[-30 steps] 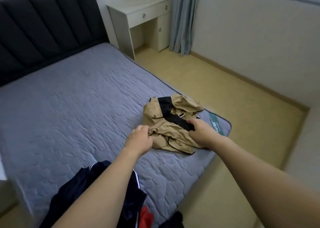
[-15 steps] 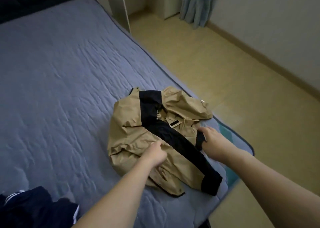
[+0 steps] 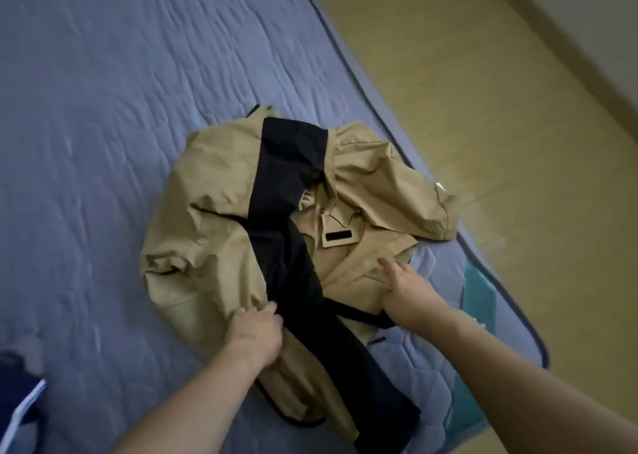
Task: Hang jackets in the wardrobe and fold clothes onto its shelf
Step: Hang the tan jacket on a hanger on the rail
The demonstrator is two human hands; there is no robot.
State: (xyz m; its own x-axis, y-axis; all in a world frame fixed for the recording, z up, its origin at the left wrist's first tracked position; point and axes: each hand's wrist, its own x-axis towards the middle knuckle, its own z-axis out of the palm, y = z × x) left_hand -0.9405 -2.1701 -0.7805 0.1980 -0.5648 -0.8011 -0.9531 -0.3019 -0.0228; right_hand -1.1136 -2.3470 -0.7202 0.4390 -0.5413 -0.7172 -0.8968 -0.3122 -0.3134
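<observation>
A tan jacket (image 3: pixel 214 191) with a broad black band lies crumpled on the blue-grey quilted mattress (image 3: pixel 103 108), near its right edge. My left hand (image 3: pixel 257 332) grips the jacket's cloth at the near edge of the black band, fingers curled round a fold. My right hand (image 3: pixel 405 291) lies on the tan front panel, fingers pointing left; its thumb and lower fingers seem to pinch the dark trim beneath the palm. The wardrobe is out of sight.
A dark navy garment with a white stripe (image 3: pixel 17 395) lies at the lower left on the mattress. The mattress's right edge (image 3: pixel 511 301) runs diagonally, with yellow floor (image 3: pixel 483 108) beyond it. A wall base (image 3: pixel 587 56) and curtain hem show at top right.
The view has dropped and closed in on the jacket. My right hand has slid from the black cuff onto the tan front. The jacket is spread wider than one second ago.
</observation>
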